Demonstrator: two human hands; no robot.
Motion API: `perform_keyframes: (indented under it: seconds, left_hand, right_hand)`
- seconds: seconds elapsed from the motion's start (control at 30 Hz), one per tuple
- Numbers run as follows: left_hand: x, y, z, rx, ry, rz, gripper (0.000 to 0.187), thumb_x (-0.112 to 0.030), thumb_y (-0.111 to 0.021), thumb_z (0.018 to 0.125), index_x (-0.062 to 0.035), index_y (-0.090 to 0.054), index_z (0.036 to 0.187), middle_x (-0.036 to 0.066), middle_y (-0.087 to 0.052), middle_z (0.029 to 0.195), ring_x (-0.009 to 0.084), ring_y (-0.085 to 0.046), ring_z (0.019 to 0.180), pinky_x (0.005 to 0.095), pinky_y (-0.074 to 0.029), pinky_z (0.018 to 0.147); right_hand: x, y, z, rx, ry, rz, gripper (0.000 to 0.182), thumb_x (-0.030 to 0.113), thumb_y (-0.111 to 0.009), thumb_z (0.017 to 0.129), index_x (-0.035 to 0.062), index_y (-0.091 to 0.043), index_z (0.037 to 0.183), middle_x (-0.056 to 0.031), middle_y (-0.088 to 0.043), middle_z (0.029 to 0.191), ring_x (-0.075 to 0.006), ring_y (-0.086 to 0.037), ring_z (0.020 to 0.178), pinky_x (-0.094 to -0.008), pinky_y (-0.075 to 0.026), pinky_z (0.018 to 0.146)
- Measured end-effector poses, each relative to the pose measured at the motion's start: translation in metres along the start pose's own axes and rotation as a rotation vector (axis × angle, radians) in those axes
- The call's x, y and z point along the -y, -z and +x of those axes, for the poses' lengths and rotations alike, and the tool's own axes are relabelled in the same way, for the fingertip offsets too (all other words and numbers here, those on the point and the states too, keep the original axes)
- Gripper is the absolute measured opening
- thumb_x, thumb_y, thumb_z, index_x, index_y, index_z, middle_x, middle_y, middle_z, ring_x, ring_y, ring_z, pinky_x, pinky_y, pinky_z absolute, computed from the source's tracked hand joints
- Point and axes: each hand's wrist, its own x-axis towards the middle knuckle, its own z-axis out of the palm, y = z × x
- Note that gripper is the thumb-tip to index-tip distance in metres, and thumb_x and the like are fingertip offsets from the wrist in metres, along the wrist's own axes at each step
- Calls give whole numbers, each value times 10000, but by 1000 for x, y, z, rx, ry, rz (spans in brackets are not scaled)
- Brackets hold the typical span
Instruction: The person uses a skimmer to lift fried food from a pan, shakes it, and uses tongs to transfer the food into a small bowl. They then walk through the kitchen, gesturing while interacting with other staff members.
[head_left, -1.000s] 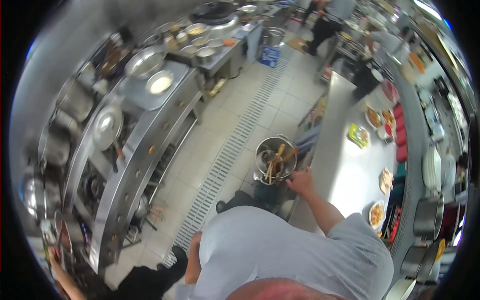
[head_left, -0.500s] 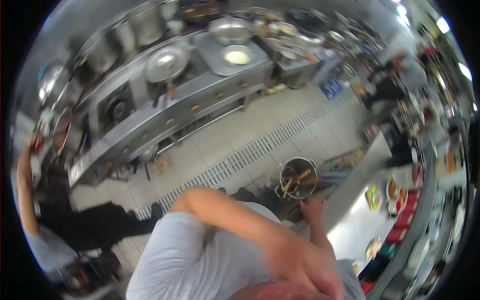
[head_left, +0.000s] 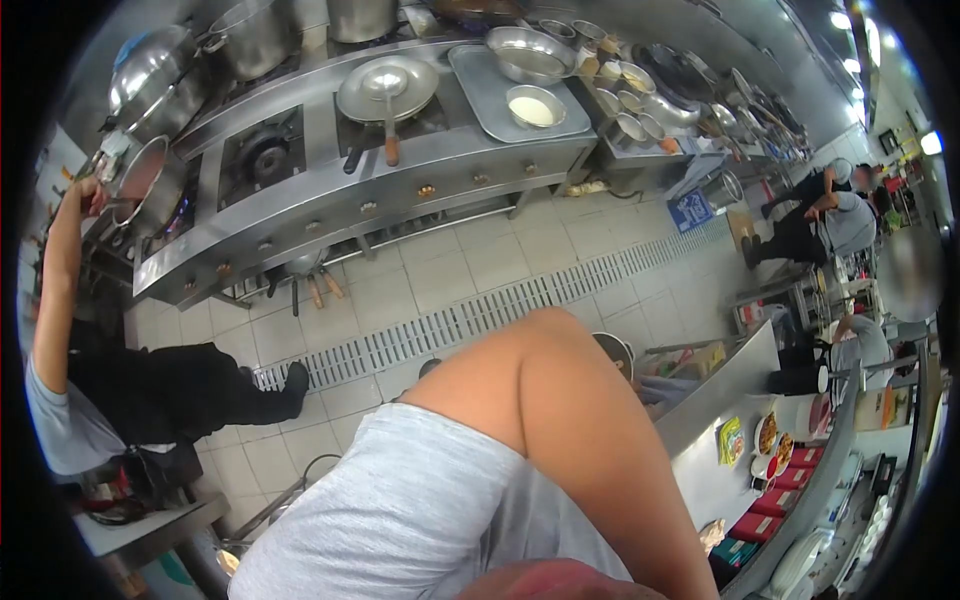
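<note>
My bent left arm crosses in front of me, its elbow pointing forward and its forearm running down to the right. The left hand is past the lower edge and does not show. My right hand is hidden behind that forearm. A pot, largely covered by my elbow, shows its rim beside the end of the steel counter. On this counter are a green and yellow packet and dishes of food.
At left, a co-worker's hand is at a pot on the stove. A covered pan and a grey tray with bowls stand along the range. A floor drain grate crosses the tiles. Other people stand at far right.
My left elbow has moved up and to the right in view, now covering most of the pot. My right hand, seen earlier at the counter's end, is now hidden. The camera view has shifted.
</note>
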Motion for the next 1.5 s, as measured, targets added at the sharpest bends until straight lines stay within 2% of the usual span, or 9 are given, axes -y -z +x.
perform_keyframes:
  seconds: [0.23, 0.3, 0.43, 0.53, 0.63, 0.83, 0.93, 1.17, 1.5]
  left_hand:
    - [-24, -37, -13, -170, -40, 112, 254, -213, -612, 976, 10, -639, 1095, 122, -637, 1049, 305, -638, 998, 394, -505, 878]
    - [-35, -45, -33, -224, 35, 104, 253, -212, -615, 974, 9, -639, 1094, 122, -636, 1050, 307, -637, 996, 395, -505, 877]
    - [-48, -7, -70, -466, 173, 29, 257, -233, -619, 954, -4, -633, 1070, 114, -630, 1054, 304, -635, 998, 399, -505, 879]
    - [-49, 27, -87, -288, 254, -269, 210, -153, -700, 934, 10, -664, 1061, 138, -649, 1049, 307, -636, 929, 383, -514, 798]
    - [-41, 39, -115, -211, 321, -304, 196, -152, -745, 902, -5, -676, 1013, 125, -657, 997, 301, -638, 878, 394, -516, 753]
    - [-27, 41, -170, -308, 547, -611, 158, -156, -765, 880, -20, -687, 898, 89, -655, 827, 258, -623, 769, 345, -488, 700]
    - [-15, 37, -199, -319, 694, -590, 70, -42, -736, 869, -16, -676, 896, 85, -661, 866, 261, -639, 809, 345, -498, 727]
    - [9, 30, -220, -309, 1004, -264, 112, -86, -720, 876, -36, -628, 837, 48, -582, 768, 141, -563, 659, 271, -434, 591]
    - [42, 49, -221, -288, 1051, -143, 133, -73, -732, 872, -24, -637, 794, 47, -546, 711, 116, -503, 566, 269, -404, 532]
  right_hand:
    - [-28, -42, 12, -72, 71, 66, 396, 476, -690, 841, 83, -744, 841, -137, -729, 828, -326, -701, 869, -582, -310, 1142]
    - [-26, -34, 14, 39, -6, 39, 388, 473, -695, 834, 89, -743, 854, -141, -724, 816, -329, -706, 874, -567, -305, 1156]
    - [-33, -40, 9, -75, -29, 83, 369, 448, -677, 825, 90, -763, 812, -143, -739, 813, -329, -715, 882, -511, -310, 1160]
    - [-30, -37, 9, -7, -42, 75, 385, 452, -672, 841, 82, -762, 894, -151, -742, 876, -333, -703, 977, -516, -302, 1177]
    - [-30, -33, 6, 28, -71, 97, 391, 449, -677, 844, 72, -760, 910, -158, -740, 889, -335, -696, 1012, -510, -302, 1183]
    - [-30, -27, 3, 24, -85, 90, 346, 376, -650, 826, 61, -775, 901, -148, -757, 905, -312, -713, 951, -469, -286, 1186]
    - [-31, -28, 5, 23, -88, 89, 341, 368, -646, 822, 59, -775, 887, -141, -757, 886, -306, -714, 934, -464, -291, 1183]
    - [-31, -37, 11, 77, -107, 56, 335, 411, -664, 832, 98, -766, 893, -117, -750, 888, -280, -692, 999, -472, -269, 1197]
    - [-33, -30, 10, 81, -122, 141, 325, 394, -703, 808, 90, -768, 904, -118, -749, 887, -282, -690, 991, -461, -256, 1212]
